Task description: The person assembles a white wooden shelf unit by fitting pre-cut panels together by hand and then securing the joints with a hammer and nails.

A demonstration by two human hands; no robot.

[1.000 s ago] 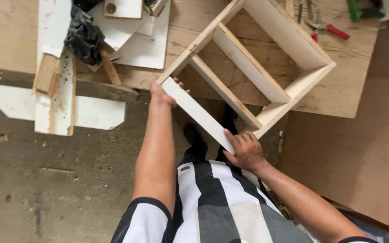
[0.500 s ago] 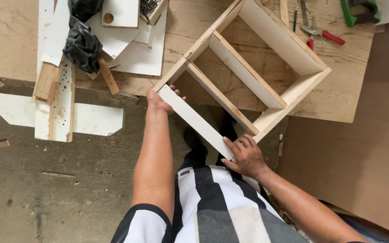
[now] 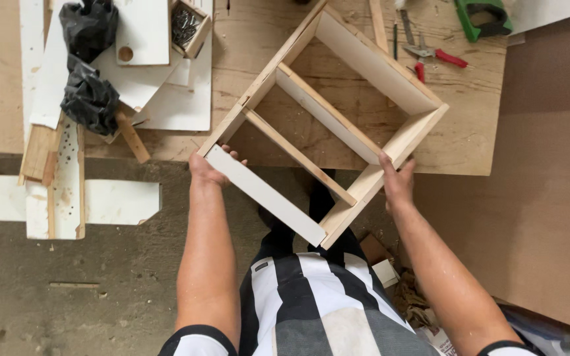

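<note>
Head view: both hands grasp a square pale wooden frame with two inner slats [image 3: 328,125], tilted diagonally, overhanging the near edge of the plywood counter [image 3: 483,132]. Left hand [image 3: 209,168] clasps its left corner; right hand [image 3: 397,181] grips its right side.

Overhead view of a bare plywood workbench [image 3: 483,125] bearing an open, square wooden box frame [image 3: 324,122] with two inner cross slats, set diagonally and overhanging the bench's near edge. The left hand [image 3: 207,168] grips the frame's left corner at the white front board; the right hand [image 3: 397,181] grips the right side wall near the lower corner. Beyond the frame lie red-handled pliers [image 3: 433,56] and a green-handled tool [image 3: 483,16]. To the left lie white board offcuts [image 3: 166,99], a crumpled black plastic bag [image 3: 87,66] and a small wooden box of nails [image 3: 188,26].
</note>
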